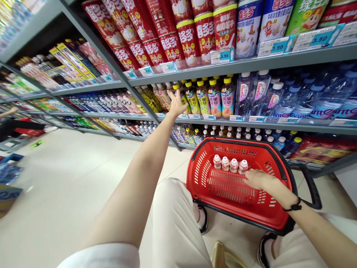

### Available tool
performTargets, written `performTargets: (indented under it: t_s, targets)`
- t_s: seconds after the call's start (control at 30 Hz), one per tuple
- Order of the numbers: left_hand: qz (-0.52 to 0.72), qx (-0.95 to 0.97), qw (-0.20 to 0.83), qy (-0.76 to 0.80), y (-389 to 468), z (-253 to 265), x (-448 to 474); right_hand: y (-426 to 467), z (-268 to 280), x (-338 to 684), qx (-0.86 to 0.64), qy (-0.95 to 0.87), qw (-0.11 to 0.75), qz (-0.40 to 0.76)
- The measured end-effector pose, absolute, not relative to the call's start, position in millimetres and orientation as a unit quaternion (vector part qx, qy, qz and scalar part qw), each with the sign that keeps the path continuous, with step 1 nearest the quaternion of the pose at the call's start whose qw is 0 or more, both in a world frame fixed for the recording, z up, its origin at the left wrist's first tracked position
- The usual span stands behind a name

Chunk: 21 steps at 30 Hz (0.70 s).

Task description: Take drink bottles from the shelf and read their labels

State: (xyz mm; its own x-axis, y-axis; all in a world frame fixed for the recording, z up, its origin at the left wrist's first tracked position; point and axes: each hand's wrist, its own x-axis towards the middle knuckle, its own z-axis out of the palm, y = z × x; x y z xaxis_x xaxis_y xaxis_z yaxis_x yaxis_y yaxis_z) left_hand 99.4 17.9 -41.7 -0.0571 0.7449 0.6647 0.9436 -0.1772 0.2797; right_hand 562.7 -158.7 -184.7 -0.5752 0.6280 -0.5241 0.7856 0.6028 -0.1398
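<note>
My left hand [177, 104] reaches to the middle shelf, its fingers and thumb around a yellow-capped Nestea bottle [176, 86] at the left end of the Nestea bottles. Much of that bottle is hidden behind the hand. Low over the red shopping basket [223, 212], my right hand [258, 179] is stretched out, fingers extended. Its fingertips are beside the rightmost of several small white-capped drink bottles [233, 165], which stand upright in a row inside the basket. Whether they touch it I cannot tell.
More Nestea bottles [214, 97] and clear water bottles [261, 89] fill the middle shelf. Red cans [187, 41] are stacked above. The basket's black handle [314, 186] sticks out right. My knee [175, 219] is left of the basket. Another person [22, 128] is at far left.
</note>
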Motion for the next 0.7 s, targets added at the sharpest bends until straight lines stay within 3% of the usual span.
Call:
performTargets:
  t_s: [0.23,0.53,0.6,0.7]
  targets:
    - [-0.459,-0.594,0.181,-0.635,-18,-51,134,-169,-183,564,0.396,0.874,0.215,-0.182]
    - [-0.537,-0.603,0.309,-0.503,-98,-64,242,-165,-182,573,0.383,0.888,0.164,-0.195]
    - [-0.547,-0.63,0.284,-0.473,-118,-65,271,-160,-181,569,0.396,0.885,0.077,-0.234]
    - [-0.557,-0.708,0.144,-0.41,-139,-68,306,-158,-178,555,0.442,0.734,-0.188,-0.481]
